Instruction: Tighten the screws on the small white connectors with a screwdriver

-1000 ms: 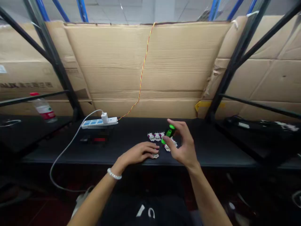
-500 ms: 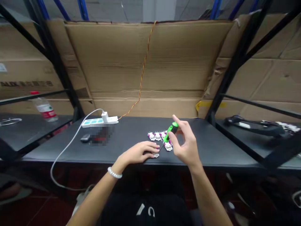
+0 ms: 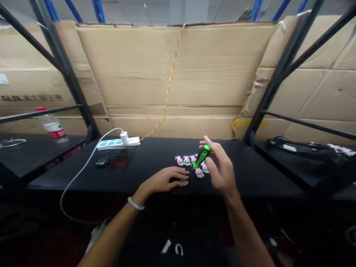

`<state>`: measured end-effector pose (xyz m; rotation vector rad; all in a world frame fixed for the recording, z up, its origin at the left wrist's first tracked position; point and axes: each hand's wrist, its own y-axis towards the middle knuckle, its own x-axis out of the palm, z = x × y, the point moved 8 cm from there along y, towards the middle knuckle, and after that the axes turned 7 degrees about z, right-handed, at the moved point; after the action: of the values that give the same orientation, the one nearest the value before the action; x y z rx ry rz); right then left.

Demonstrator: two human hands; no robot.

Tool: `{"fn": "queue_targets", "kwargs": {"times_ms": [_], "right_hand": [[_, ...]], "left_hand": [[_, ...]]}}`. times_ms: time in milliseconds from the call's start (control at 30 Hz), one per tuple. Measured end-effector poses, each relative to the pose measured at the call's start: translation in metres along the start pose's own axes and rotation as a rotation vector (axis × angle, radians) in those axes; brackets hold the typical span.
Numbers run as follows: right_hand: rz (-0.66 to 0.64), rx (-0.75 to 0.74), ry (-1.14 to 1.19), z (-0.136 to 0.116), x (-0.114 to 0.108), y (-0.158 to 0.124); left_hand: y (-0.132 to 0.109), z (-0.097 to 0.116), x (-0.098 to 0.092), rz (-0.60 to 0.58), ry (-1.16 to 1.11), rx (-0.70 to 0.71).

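Observation:
My right hand [image 3: 221, 167] grips a green-and-black screwdriver [image 3: 201, 156], its fingers at the top of the handle and the thumb standing a little off it. The screwdriver slants down to the left, with its thin shaft reaching a small white part [image 3: 184, 182] near the table's front edge. Over that part my left hand [image 3: 168, 179] is curled, fingertips pressing it to the table and covering much of it. Exactly where the tip meets the part is too small to make out. Just beyond lie several similar white-and-purple parts [image 3: 186, 160], some partly behind the screwdriver.
On the black table [image 3: 155, 155], a white power strip [image 3: 118, 143] with a plugged-in charger [image 3: 124, 137] stands at the back left; its white cable [image 3: 80, 172] drops over the front edge. A dark object [image 3: 100, 162] lies nearby. Black frame posts [image 3: 274, 83] flank the cardboard backing [image 3: 133, 70].
The thumb of my right hand has moved right, off the screwdriver handle, uncovering more of the white-and-purple parts. My left hand stays in place. The picture's brightness has shifted.

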<state>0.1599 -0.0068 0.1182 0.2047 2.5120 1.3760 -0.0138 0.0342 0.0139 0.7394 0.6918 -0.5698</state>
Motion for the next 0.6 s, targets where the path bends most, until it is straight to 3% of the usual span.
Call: {"fn": "queue_targets", "kwargs": {"times_ms": [167,600], "right_hand": [[0.061,0.011,-0.123,-0.0017,-0.0029,0.0018],[0.064,-0.026,-0.068,0.0006,-0.0043,-0.0007]], "left_hand": [[-0.0004,-0.0004,0.0004,0.008,0.002,0.001],[0.0001,-0.0004,0.0006,0.016,0.012,0.016]]}}
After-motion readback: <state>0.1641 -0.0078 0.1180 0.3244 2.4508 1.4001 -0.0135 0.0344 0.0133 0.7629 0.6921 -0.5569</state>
